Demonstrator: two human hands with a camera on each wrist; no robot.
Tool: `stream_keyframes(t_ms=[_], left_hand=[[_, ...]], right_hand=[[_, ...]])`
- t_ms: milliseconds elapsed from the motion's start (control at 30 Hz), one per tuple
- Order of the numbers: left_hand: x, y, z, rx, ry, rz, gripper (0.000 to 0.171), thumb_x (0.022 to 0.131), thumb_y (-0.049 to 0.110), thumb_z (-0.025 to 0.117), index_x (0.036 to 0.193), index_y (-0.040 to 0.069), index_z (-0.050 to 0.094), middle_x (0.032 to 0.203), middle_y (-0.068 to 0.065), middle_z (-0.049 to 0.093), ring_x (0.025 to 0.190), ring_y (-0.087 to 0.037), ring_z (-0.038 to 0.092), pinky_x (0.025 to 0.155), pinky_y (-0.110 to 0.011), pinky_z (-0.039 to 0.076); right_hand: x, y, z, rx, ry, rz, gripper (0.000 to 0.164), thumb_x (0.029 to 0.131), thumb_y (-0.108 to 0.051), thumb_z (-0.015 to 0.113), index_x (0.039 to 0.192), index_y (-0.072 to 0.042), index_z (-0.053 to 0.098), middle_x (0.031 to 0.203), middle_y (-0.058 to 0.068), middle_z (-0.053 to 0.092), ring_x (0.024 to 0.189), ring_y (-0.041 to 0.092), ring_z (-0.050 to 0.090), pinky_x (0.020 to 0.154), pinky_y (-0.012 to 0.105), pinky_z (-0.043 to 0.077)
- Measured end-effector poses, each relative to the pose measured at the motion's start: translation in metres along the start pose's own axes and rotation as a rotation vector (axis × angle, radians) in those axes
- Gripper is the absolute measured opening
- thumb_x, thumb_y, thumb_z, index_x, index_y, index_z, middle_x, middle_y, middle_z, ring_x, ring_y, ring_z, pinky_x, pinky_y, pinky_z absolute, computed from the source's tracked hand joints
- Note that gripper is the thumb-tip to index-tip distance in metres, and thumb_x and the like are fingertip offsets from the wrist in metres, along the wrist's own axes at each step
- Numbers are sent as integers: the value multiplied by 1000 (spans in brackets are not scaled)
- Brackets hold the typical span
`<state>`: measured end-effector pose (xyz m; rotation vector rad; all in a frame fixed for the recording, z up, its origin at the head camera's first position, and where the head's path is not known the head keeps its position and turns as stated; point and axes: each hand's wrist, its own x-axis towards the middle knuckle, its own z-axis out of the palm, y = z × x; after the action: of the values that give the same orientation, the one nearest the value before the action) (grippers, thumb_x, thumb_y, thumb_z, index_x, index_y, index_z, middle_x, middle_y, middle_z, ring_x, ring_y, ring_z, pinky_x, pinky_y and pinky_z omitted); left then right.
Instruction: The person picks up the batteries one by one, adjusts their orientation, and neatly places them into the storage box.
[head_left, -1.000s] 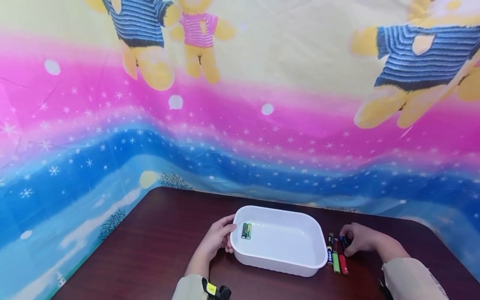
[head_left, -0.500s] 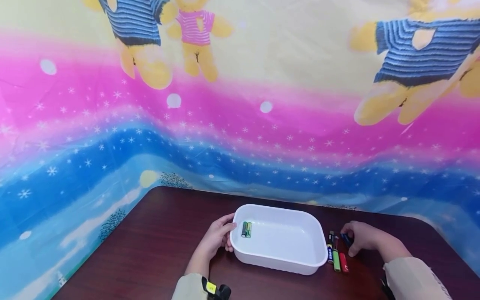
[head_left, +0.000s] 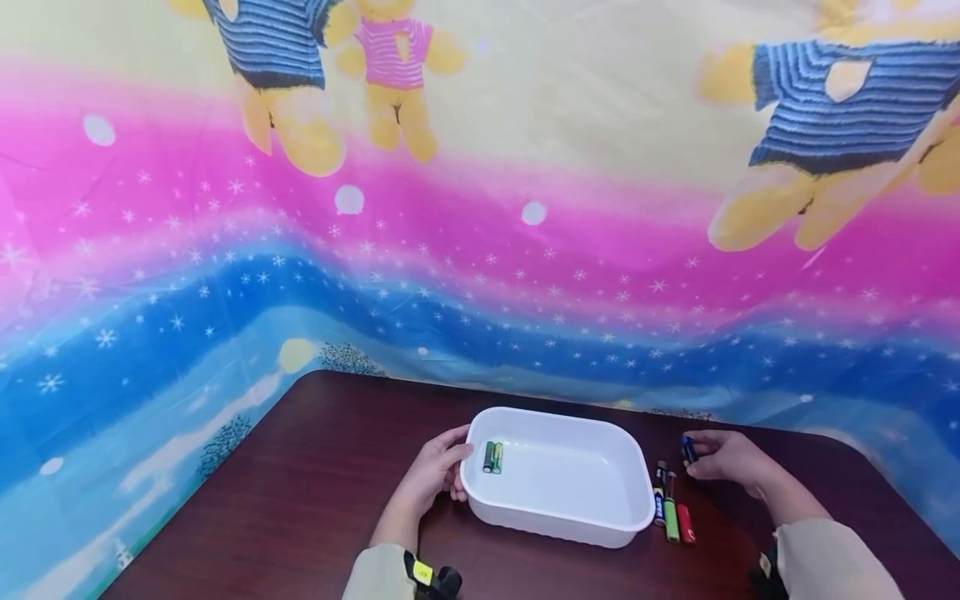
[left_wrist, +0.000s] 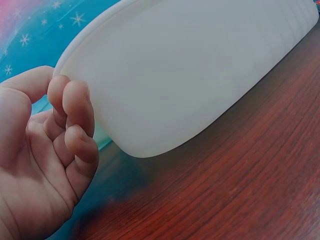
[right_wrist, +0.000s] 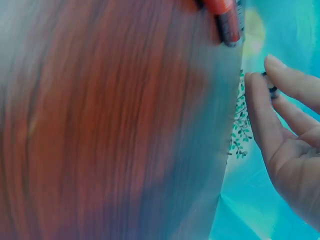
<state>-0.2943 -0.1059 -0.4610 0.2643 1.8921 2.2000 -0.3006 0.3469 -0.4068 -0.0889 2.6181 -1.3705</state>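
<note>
A white plastic basin [head_left: 558,533] stands on the table, with two green batteries [head_left: 492,457] side by side near its left end. My left hand [head_left: 433,468] grips the basin's left rim; in the left wrist view its fingers curl at the edge. To the right of the basin, my right hand [head_left: 727,457] pinches a dark blue battery [head_left: 689,451] between thumb and fingers, above the table. Most of that battery is hidden in the right wrist view. Beside the basin lie a blue-and-black battery [head_left: 660,496], a green battery [head_left: 671,517] and a red battery [head_left: 686,525].
The dark red-brown wooden table [head_left: 360,458] has rounded far corners. A printed cloth [head_left: 480,275] with bears and snowflakes hangs right behind it. Black camera straps [head_left: 431,577] sit on both wrists.
My right hand has lifted the dark blue battery from beside the red one, moving it slightly away and up. The left hand keeps its place on the basin.
</note>
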Motion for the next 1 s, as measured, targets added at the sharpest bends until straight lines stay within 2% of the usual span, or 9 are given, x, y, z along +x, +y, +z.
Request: stream_keyframes(t_ms=[133, 233, 300, 433, 567, 733, 1000], left_hand=[[-1, -1, 0, 0, -3, -3, 54, 93, 20, 53, 141, 3, 36, 49, -2, 49, 35, -10, 50, 38, -23, 44], [-1, -1, 0, -2, -3, -4, 54, 93, 20, 52, 141, 3, 36, 49, -2, 49, 35, -10, 50, 39, -23, 44], [-1, -1, 0, -2, -3, -4, 54, 93, 20, 52, 141, 3, 36, 49, -2, 49, 36, -10, 50, 39, -23, 44], [-1, -1, 1, -1, -2, 0, 53, 93, 20, 52, 140, 3, 37, 50, -3, 49, 36, -10, 50, 39, -22, 44], [-1, 0, 1, 3, 0, -3, 54, 93, 20, 52, 141, 3, 36, 50, -2, 49, 36, -10, 50, 39, -22, 44], [-1, 0, 1, 5, -2, -7, 54, 92, 21, 53, 141, 4, 36, 50, -2, 49, 36, -11, 49, 39, -23, 44], [-1, 2, 1, 7, 0, 4, 54, 93, 21, 53, 141, 4, 37, 50, -2, 49, 36, -11, 50, 38, -23, 44]], right_hand=[[0, -1, 1, 213, -51, -4, 74, 77, 5, 68, 136, 16, 25, 111, 28, 56, 91, 25, 62, 79, 41, 53], [2, -1, 0, 336, -100, -16, 74, 79, 4, 67, 139, 11, 24, 111, 21, 59, 95, 23, 62, 83, 41, 51], [3, -1, 0, 381, -135, -30, 76, 80, 4, 66, 141, 10, 21, 113, 20, 59, 98, 21, 62, 86, 41, 49], [5, -4, 1, 431, -153, -38, 83, 82, 4, 64, 142, 13, 7, 114, 18, 60, 99, 17, 62, 90, 41, 47], [7, -10, 3, 432, -151, -38, 84, 83, 4, 63, 142, 13, 3, 117, 18, 58, 100, 16, 61, 92, 43, 45], [8, -23, 6, 350, -152, -41, 80, 83, 1, 64, 141, 14, 12, 125, 25, 51, 103, 19, 59, 92, 43, 45], [10, -48, 10, 280, -65, -7, 78, 80, 0, 69, 141, 12, 21, 131, 33, 40, 104, 26, 59, 91, 43, 46]])
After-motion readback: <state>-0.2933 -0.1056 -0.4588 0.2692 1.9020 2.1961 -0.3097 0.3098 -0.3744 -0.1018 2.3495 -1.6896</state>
